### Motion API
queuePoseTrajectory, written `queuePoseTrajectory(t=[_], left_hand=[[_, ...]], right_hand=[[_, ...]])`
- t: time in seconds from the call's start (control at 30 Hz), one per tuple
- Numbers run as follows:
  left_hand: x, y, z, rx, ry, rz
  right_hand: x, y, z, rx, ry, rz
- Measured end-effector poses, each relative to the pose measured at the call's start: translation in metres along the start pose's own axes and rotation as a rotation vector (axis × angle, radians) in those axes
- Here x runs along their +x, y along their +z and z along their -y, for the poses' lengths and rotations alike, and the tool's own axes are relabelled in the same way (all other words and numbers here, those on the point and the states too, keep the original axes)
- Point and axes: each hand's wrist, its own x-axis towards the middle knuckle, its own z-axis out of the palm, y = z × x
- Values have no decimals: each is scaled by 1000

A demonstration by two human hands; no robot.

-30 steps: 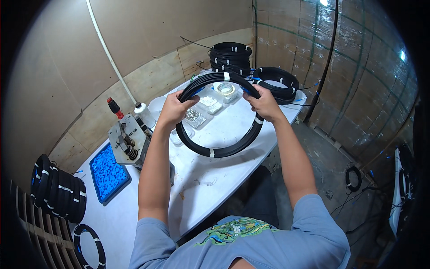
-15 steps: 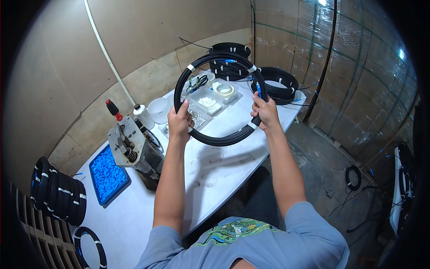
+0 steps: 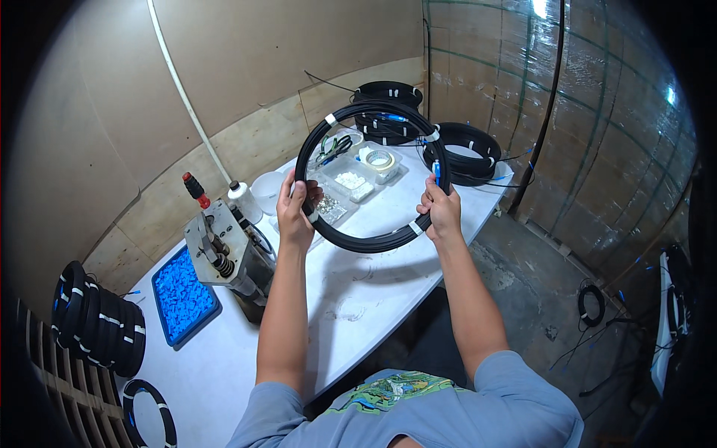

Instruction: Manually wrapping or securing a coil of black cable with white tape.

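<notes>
A round coil of black cable [image 3: 366,243], bound with several white ties, is held up above the table between my two hands. My left hand [image 3: 296,216] grips its left side, thumb on the near face and fingers passing behind. On the opposite side, my right hand [image 3: 444,211] is closed around the coil just below a blue-and-white connector [image 3: 437,169]. Another blue connector [image 3: 393,117] shows at the top of the ring. Through the coil I see clear boxes with white parts [image 3: 351,181], a tape roll [image 3: 379,159] and dark-handled cutters [image 3: 337,149].
Further cable coils stand stacked at the back [image 3: 388,92], at the right back [image 3: 464,173] and at the left [image 3: 112,328]. A metal hand press [image 3: 216,243] sits beside a tray of blue pieces [image 3: 179,345]. A white bottle [image 3: 240,196] stands behind. One small coil [image 3: 591,306] lies on the floor.
The coil has turned slightly clockwise in my hands, its white ties shifting round. My left hand's thumb sits a little lower and its fingers look looser. The whole view has shifted slightly.
</notes>
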Motion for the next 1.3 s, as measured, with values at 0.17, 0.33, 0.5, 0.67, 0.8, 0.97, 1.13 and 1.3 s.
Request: queuePoseTrajectory(t=[0.17,0.33,0.5,0.67,0.8,0.97,1.13,1.3], left_hand=[[-45,10,52,-51,-144,-130],[-24,12,39,-102,-142,-305],[-8,-3,1,72,-140,-239],[-1,-16,-14,204,-210,-17],[3,-32,-17,185,-247,80],[5,-38,-16,178,-256,98],[3,-28,-22,251,-249,69],[5,-24,-22,138,-77,166]], right_hand=[[-12,20,-21,176,-60,-88],[-31,15,-49,166,-13,-48],[-23,-11,-27,-204,5,73],[35,-14,2,-471,-364,193],[24,6,15,-492,-234,279],[13,7,2,-523,-244,205],[10,6,0,-445,-211,166],[2,5,4,-266,-123,93]])
